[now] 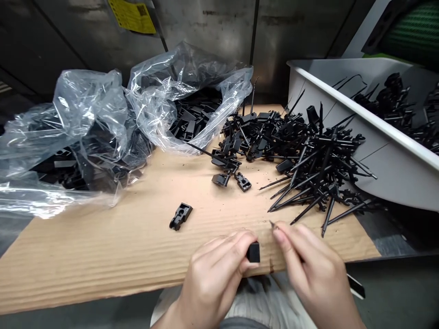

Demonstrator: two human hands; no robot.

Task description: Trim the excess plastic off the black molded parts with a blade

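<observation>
Well, yellow label [133, 16]: dark print with a square code in one corner; the words are too small to read
Metal panels [209, 27]: grey, smudged, split by dark seams; one faint marking, illegible
Left hand [219, 267]: grip closed around a black plastic block [254, 252]; its flat, squarish end shows beyond the fingers, above the sheet's front edge
Right hand [312, 267]: thumb and forefinger pinching a thin pointed piece [272, 224], mostly hidden; it sits just right of the block, apart from it
Cardboard sheet [103, 251]: tan, matt, faintly ridged; spread over the bench [394, 242]
Loose moulded clip [180, 216]: black, oblong, recessed; lying by itself beyond the left hand
Heap of rodded parts [308, 160]: black plastic; slender, pointed rods jut out every way
Clear plastic bags [92, 96]: two, crinkled and glossy; small black parts inside both
Pale bin [360, 109]: smooth-walled, rolled rim; beside the heap, holding more black rodded parts
</observation>
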